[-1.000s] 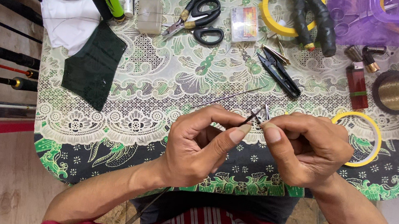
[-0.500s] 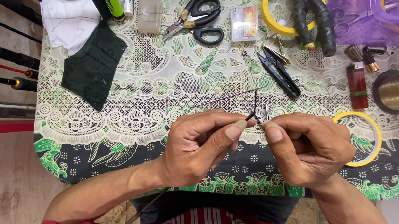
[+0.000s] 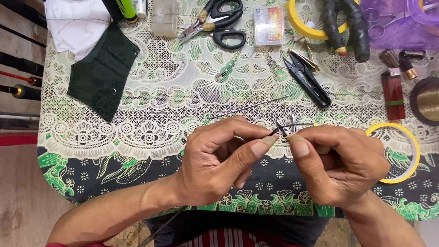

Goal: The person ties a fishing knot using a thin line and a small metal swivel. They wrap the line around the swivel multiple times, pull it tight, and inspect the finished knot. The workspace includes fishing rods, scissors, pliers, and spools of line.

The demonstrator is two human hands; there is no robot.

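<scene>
Thin rod (image 3: 253, 106) slanting up-right, pinched by left hand (image 3: 221, 158), right hand (image 3: 336, 164)

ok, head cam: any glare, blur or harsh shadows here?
Head view: even, soft light, with no harsh shadows on the table. Both hands, left and right, look sharp. The thin rod is fine but readable. Mild shine on the purple plastic box.

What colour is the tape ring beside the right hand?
Yellow: the tape ring lies flat on the patterned tablecloth, partly behind the right hand. Head view.
</scene>
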